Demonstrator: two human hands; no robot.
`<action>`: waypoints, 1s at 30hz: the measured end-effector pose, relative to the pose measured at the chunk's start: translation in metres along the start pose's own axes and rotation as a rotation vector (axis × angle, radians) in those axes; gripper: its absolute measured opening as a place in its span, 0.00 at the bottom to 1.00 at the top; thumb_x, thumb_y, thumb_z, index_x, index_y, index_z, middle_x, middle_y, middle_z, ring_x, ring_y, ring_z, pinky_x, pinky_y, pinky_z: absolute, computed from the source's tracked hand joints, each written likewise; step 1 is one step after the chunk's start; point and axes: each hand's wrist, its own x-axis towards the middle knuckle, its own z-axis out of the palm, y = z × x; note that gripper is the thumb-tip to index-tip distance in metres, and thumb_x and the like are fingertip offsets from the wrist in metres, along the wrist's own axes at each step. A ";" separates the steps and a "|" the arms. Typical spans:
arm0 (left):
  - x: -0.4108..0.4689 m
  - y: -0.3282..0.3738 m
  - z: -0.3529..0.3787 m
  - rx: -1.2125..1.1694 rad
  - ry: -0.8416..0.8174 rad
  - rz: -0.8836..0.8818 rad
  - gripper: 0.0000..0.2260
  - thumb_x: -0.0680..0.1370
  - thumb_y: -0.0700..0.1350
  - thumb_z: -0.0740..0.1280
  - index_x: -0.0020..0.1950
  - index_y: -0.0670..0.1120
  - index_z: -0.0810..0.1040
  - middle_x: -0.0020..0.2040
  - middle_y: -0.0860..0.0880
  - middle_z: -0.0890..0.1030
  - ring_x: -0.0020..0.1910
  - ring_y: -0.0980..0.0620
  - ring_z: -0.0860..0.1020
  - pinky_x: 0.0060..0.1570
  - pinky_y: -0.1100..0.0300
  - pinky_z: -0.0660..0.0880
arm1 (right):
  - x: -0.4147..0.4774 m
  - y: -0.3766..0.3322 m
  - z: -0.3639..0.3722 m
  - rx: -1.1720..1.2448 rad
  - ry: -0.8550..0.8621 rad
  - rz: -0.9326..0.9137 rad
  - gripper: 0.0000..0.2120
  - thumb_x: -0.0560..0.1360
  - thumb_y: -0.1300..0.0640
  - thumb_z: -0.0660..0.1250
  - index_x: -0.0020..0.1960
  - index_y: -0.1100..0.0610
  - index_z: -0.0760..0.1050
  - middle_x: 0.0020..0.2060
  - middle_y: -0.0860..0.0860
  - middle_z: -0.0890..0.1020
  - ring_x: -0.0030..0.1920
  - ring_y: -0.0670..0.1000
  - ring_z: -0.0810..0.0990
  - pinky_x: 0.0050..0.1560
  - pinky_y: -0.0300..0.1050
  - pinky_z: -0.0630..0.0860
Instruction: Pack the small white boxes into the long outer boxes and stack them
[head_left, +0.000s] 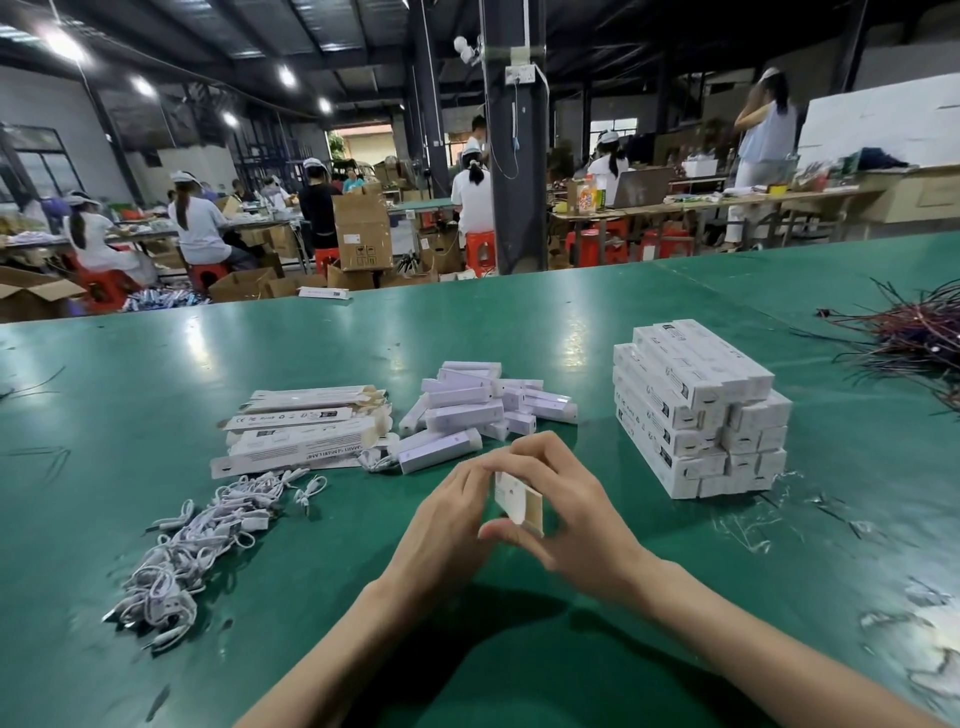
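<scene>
Fingers: both sets are clamped on one long outer box (518, 500), and none are free.
Left hand (447, 519): my fingertips sit on the box's upper edge and my thumb is under it, so it cannot slip while I work on its end.
Right hand (576, 514): it wraps the other side to steady the box. I judge I am closing or checking the tan end that faces me.
Held box: it is in the lower centre of the frame, lifted off the counter (519, 322), end-on to me.
Small white boxes (467, 410): a loose heap at centre, just beyond my knuckles, kept near for the next pick.
Loose outer boxes (306, 431): these lie flat left of centre, beside the heap, with tan flaps open toward it.
Cables (197, 540): a white tangle at lower left, just beside those boxes.
Stack (696, 410): a neat block right of centre, several layers high with the boxes laid parallel. The held box likely goes here.
Wires (914, 332): a dark bundle at the right edge, well apart from the work.
</scene>
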 end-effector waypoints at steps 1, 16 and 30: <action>0.000 -0.002 0.000 -0.033 0.015 0.011 0.23 0.68 0.35 0.67 0.64 0.36 0.74 0.62 0.42 0.78 0.61 0.46 0.75 0.59 0.66 0.66 | 0.000 0.000 -0.001 0.013 -0.030 -0.012 0.22 0.71 0.58 0.75 0.62 0.58 0.75 0.54 0.52 0.74 0.52 0.50 0.76 0.57 0.39 0.74; 0.002 0.020 0.000 -0.389 0.290 -0.019 0.16 0.76 0.46 0.65 0.62 0.41 0.74 0.59 0.67 0.76 0.57 0.70 0.75 0.54 0.75 0.69 | 0.010 -0.003 -0.017 -0.038 0.158 -0.046 0.07 0.74 0.58 0.70 0.51 0.58 0.76 0.44 0.51 0.80 0.46 0.53 0.77 0.48 0.45 0.75; 0.002 0.046 -0.016 -0.855 0.416 -0.163 0.21 0.77 0.51 0.65 0.70 0.53 0.68 0.65 0.50 0.75 0.62 0.46 0.76 0.57 0.50 0.77 | 0.017 -0.010 -0.045 0.563 -0.283 0.390 0.39 0.75 0.56 0.69 0.73 0.30 0.50 0.56 0.41 0.81 0.54 0.42 0.80 0.53 0.38 0.76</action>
